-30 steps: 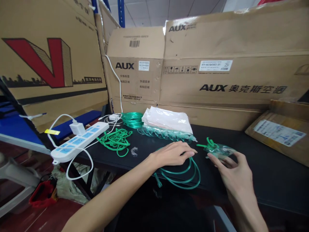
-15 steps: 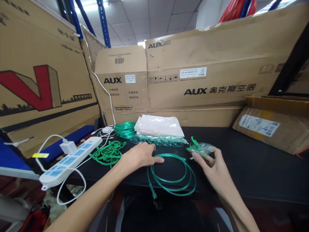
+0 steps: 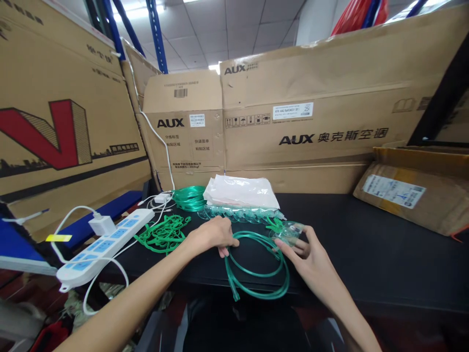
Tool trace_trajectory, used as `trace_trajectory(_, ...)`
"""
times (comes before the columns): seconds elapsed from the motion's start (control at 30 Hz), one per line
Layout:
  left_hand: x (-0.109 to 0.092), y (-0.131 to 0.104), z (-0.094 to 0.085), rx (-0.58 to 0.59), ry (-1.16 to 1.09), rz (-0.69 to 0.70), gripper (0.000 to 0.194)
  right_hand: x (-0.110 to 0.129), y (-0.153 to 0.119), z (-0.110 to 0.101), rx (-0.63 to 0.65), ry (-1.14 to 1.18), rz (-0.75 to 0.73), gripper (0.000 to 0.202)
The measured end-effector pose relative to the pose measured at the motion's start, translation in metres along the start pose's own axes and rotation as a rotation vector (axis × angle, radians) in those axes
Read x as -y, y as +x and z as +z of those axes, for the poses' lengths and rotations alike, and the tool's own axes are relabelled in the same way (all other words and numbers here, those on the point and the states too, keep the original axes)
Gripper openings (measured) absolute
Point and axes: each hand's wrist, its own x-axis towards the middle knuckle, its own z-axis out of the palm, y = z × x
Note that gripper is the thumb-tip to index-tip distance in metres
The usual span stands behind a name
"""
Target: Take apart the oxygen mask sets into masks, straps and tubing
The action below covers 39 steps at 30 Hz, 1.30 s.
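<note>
My left hand (image 3: 217, 234) pinches the left side of a coiled green tube (image 3: 278, 291) on the black table (image 3: 366, 259). At the coil's right side, my right hand (image 3: 302, 249) has its fingers around a clear plastic mask (image 3: 291, 231) with a green strap (image 3: 274, 224). The tube's connector end (image 3: 235, 293) hangs low at the coil's front left. Behind the hands lies a row of clear green-tinted masks (image 3: 238, 213), in front of and partly under white plastic bags (image 3: 242, 190).
Left of my left hand are a pile of green straps (image 3: 164, 233), a bundle of green tubing (image 3: 189, 197) and a white power strip (image 3: 106, 244) with cables. An opened cardboard box (image 3: 410, 190) stands at right; cardboard panels (image 3: 293, 117) wall the back.
My right hand has moved left with the mask, up to the coil. My left hand has closed on the tube, and the coil has shifted slightly left.
</note>
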Motion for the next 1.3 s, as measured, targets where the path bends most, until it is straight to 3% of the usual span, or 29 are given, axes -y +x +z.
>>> trace_trajectory(0.1, 0.0, 0.002, -0.003, -0.026, 0.016, 0.055, 0.019, 0.001, 0.0, 0.0, -0.03, 0.03, -0.002, 0.05)
trace_trajectory(0.27, -0.001, -0.004, -0.022, -0.11, 0.01, 0.186, 0.011, 0.005, 0.003, -0.003, -0.196, 0.097, -0.053, 0.052)
trace_trajectory(0.43, 0.012, -0.024, -0.058, -0.13, -0.072, 0.254, 0.035, 0.012, 0.004, -0.002, -0.308, 0.123, -0.047, 0.053)
trace_trajectory(0.53, 0.033, -0.035, -0.087, -0.237, -0.139, 0.213, 0.04, 0.014, 0.004, -0.001, -0.328, 0.121, -0.028, 0.056)
trace_trajectory(0.63, 0.063, -0.039, -0.118, -0.415, -0.233, 0.147, 0.042, 0.014, 0.005, -0.002, -0.331, 0.139, -0.023, 0.057)
trace_trajectory(0.8, 0.112, -0.025, -0.157, -0.664, -0.386, -0.008, 0.029, 0.012, 0.005, -0.003, -0.343, 0.166, -0.033, 0.056)
trace_trajectory(0.9, 0.132, -0.003, -0.159, -0.714, -0.434, -0.127, 0.025, 0.013, 0.004, -0.003, -0.335, 0.167, -0.031, 0.056)
trace_trajectory(1.07, 0.158, 0.03, -0.136, -0.676, -0.406, -0.33, 0.031, 0.016, 0.005, -0.002, -0.336, 0.143, -0.016, 0.055)
trace_trajectory(1.2, 0.172, 0.033, -0.127, -0.64, -0.239, -0.433, 0.031, 0.013, 0.007, -0.003, -0.312, 0.129, -0.043, 0.057)
trace_trajectory(1.3, 0.174, 0.027, -0.131, -0.673, -0.066, -0.407, 0.033, 0.008, 0.008, -0.003, -0.269, 0.115, -0.058, 0.059)
